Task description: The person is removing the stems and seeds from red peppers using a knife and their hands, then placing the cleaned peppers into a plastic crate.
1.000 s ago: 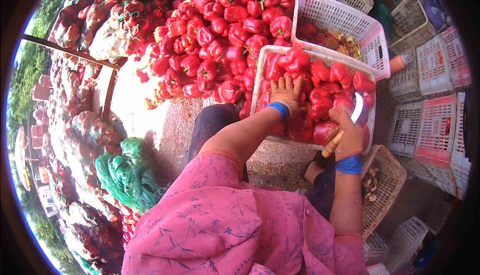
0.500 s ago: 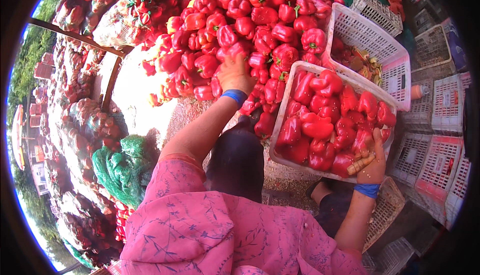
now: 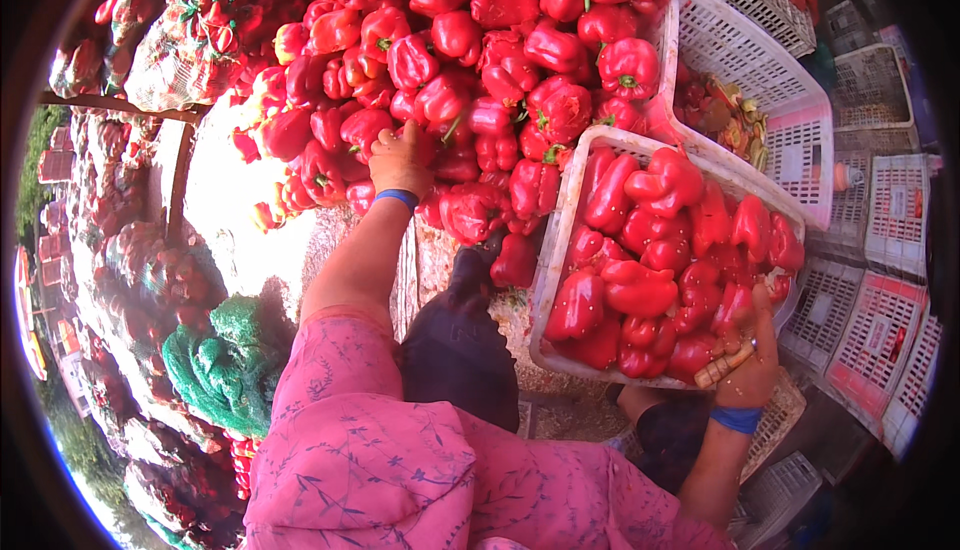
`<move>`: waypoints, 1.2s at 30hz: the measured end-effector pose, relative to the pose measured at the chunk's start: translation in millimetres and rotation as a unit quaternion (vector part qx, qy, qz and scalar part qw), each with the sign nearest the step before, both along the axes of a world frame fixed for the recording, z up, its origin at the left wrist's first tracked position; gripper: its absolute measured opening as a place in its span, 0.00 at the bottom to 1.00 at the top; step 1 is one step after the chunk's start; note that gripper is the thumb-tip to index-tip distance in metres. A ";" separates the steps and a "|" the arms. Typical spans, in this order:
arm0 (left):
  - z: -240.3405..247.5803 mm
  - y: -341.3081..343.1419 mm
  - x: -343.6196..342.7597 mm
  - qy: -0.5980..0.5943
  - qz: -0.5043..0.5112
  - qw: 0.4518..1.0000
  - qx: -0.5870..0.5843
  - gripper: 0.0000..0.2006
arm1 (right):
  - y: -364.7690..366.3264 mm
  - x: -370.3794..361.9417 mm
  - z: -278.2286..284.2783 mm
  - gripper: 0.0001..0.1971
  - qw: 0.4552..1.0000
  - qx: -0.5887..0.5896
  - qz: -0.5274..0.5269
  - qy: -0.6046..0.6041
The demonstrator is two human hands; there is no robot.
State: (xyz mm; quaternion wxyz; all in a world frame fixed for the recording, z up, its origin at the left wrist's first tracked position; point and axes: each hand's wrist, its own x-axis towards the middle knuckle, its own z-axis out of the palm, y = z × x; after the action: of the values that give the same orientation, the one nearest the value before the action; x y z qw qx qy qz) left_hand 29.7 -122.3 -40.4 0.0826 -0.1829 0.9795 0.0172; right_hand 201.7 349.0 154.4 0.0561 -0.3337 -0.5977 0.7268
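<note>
My left hand, a blue band at its wrist, reaches into a big heap of red bell peppers. Its fingers are curled on a red bell pepper at the heap's near side. A whitish plastic crate, filled with red bell peppers, tilts in front of me on the right. At the crate's near right corner is my right hand, also banded in blue. Its fingers are bent around a tan, stick-like piece, whose kind I cannot make out; the thumb lies along the peppers.
Behind the full crate stands another white crate with peppers and yellowish scraps inside. Stacked crates line the right. A green net heap lies at left, near filled mesh sacks. My dark-clad knee is between heap and crate.
My left hand has moved left and its spread fingers have curled onto a pepper. The right hand stays at the crate's corner. The whole view has shifted slightly.
</note>
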 end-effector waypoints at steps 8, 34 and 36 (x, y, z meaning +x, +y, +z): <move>139.1 36.7 2.8 -0.050 0.040 0.774 0.630 0.37 | -29.6 5.3 9.7 0.27 0.992 0.011 0.113 -0.047; 232.0 294.4 96.4 0.104 -0.217 0.676 0.696 0.46 | -2.1 13.1 65.2 0.21 0.996 -0.057 0.068 -0.026; 234.1 293.2 91.4 0.133 -0.210 0.706 0.664 0.43 | -1.0 14.2 72.1 0.13 0.996 0.072 0.047 -0.013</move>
State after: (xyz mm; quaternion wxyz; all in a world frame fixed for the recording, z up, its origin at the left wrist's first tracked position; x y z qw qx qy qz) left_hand 121.1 170.9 193.7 0.0535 0.1335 0.7291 0.6691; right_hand 215.9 348.1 226.6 0.0378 -0.3095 -0.6643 0.6793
